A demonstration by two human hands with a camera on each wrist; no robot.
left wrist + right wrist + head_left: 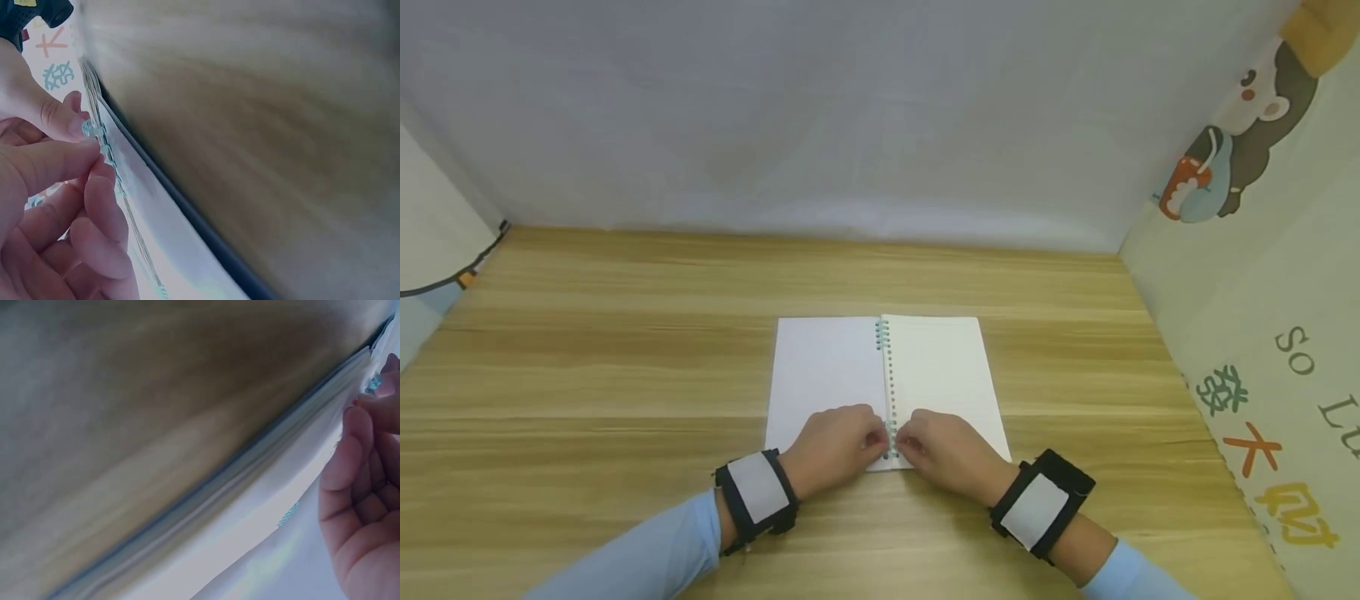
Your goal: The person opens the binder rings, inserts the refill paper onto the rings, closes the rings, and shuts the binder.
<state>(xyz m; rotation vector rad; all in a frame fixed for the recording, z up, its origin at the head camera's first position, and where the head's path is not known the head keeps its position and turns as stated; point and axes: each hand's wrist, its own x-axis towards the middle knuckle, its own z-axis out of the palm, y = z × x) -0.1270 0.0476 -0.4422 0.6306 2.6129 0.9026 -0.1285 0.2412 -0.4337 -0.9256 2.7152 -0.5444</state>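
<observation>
An open loose-leaf notebook (823, 367) lies on the table, with a plain page at left and a lined page (936, 358) at right. A teal ring clip (882, 333) spans the top of its spine, and a second teal ring clip (94, 129) sits at the bottom. Punched holes show between the two. My left hand (842, 446) pinches the lower clip from the left with thumb and forefinger. From the right, my right hand (951, 450) pinches the same clip, its fingertips close to the left ones. The fingers partly hide this clip.
The wood-grain table (610, 375) extends around the notebook. A pale cloth (820, 125) hangs along the back edge. On the right stands a printed panel (1262, 317) with a cartoon animal and lettering; another printed panel (437, 208) borders the left. Both wrists wear black straps.
</observation>
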